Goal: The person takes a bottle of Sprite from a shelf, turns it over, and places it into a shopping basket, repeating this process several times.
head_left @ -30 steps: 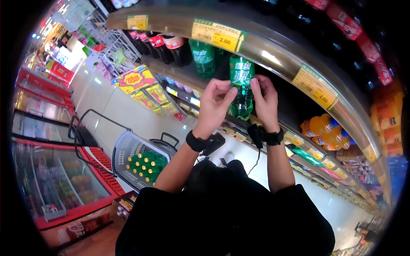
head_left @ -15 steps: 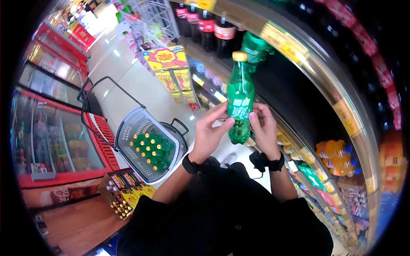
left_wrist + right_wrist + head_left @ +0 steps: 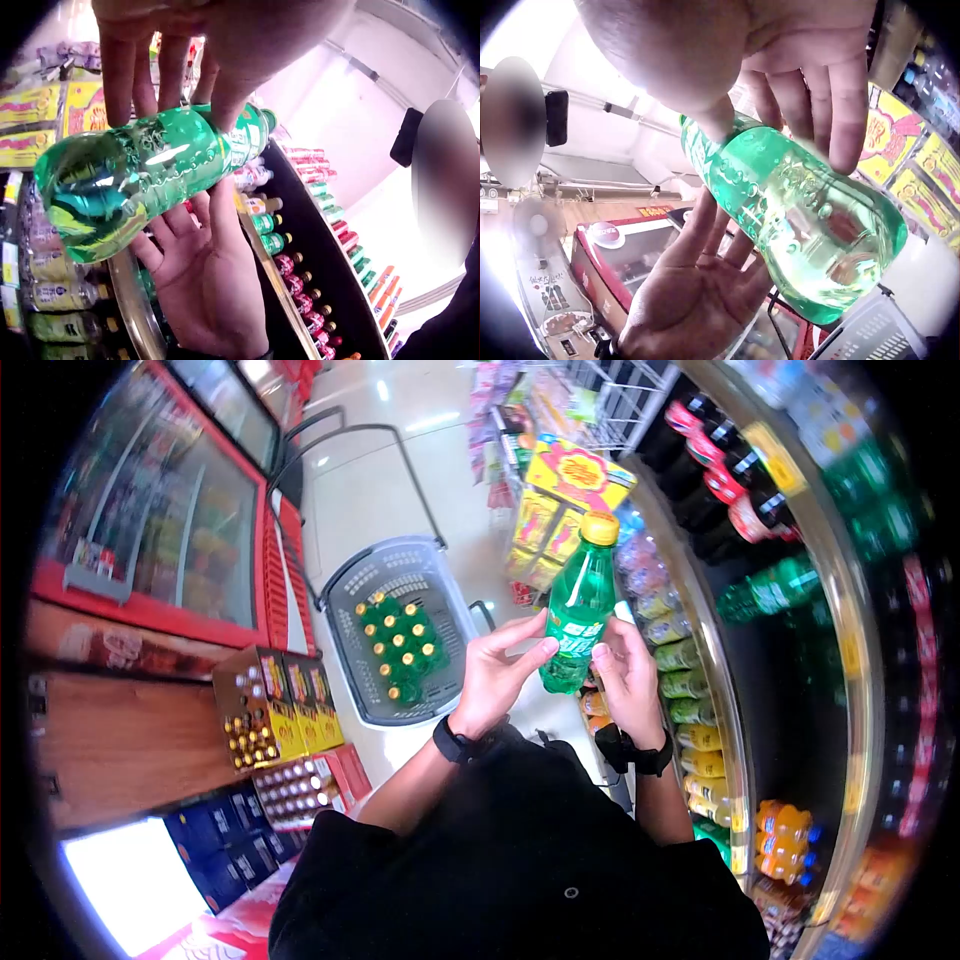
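Between both hands a green plastic soda bottle (image 3: 583, 595) with a yellow cap stands tilted, its cap pointing up and away from the body. My left hand (image 3: 503, 668) holds its lower left side, thumb in front and fingers behind. From the other side my right hand (image 3: 632, 678) grips the lower part in the same manner. In the left wrist view, the clear green base of the bottle (image 3: 97, 195) points toward the candy display. Down to the left, a grey shopping basket (image 3: 345, 650) holds several green bottles (image 3: 405, 645) with yellow caps.
Drink shelves (image 3: 745, 760) run along the right side, with cola, green and orange bottles. A yellow candy display (image 3: 545, 510) stands ahead. Red-framed coolers (image 3: 180, 500) line the left, with stacked boxes (image 3: 290, 700) nearer. The basket's black handle (image 3: 400, 450) stands raised over the tiled floor.
Both hands have drawn the bottle out from the shelf toward the body, its cap coming into sight. The view has turned left, bringing the basket closer to the middle.
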